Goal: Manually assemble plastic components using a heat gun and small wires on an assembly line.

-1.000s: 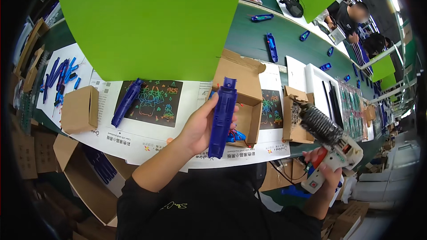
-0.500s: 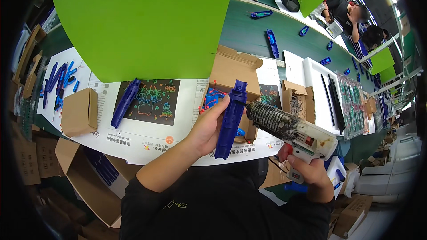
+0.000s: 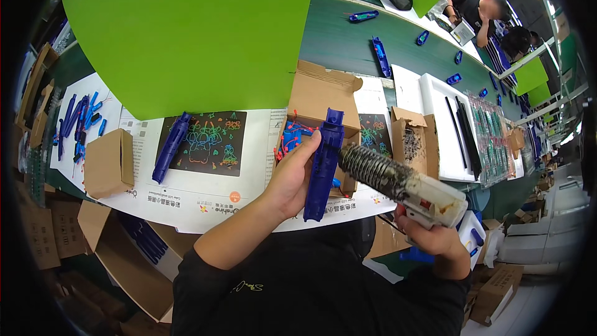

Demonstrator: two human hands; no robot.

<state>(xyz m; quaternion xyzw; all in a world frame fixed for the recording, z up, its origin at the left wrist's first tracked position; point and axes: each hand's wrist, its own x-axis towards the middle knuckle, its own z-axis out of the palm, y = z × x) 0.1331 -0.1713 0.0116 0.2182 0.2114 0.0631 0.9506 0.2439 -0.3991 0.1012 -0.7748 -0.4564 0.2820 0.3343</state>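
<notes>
My left hand (image 3: 291,182) is closed round a long dark-blue plastic housing half (image 3: 322,177), held nearly upright with its hollow side in view. My right hand (image 3: 432,236) grips a white hot glue gun (image 3: 435,199), its front wrapped in a dark, grimy coil. The gun's tip lies at the upper right part of the housing; whether it touches cannot be made out. Behind the left hand, blue parts with red wires (image 3: 292,139) sit in an open cardboard box (image 3: 323,90). Another blue housing (image 3: 171,148) rests on the paper to the left.
A green panel (image 3: 186,37) stands at the back. Blue housings and cells (image 3: 81,121) lie far left beside a small carton (image 3: 109,162). To the right are an open box (image 3: 413,143), a white foam tray (image 3: 441,130) and green circuit boards (image 3: 491,130). A person (image 3: 476,9) sits beyond the conveyor.
The glue gun has shifted slightly and my right hand sits differently, with its red trigger now mostly covered. The whole view has moved a little. My left hand keeps hold of the housing.
</notes>
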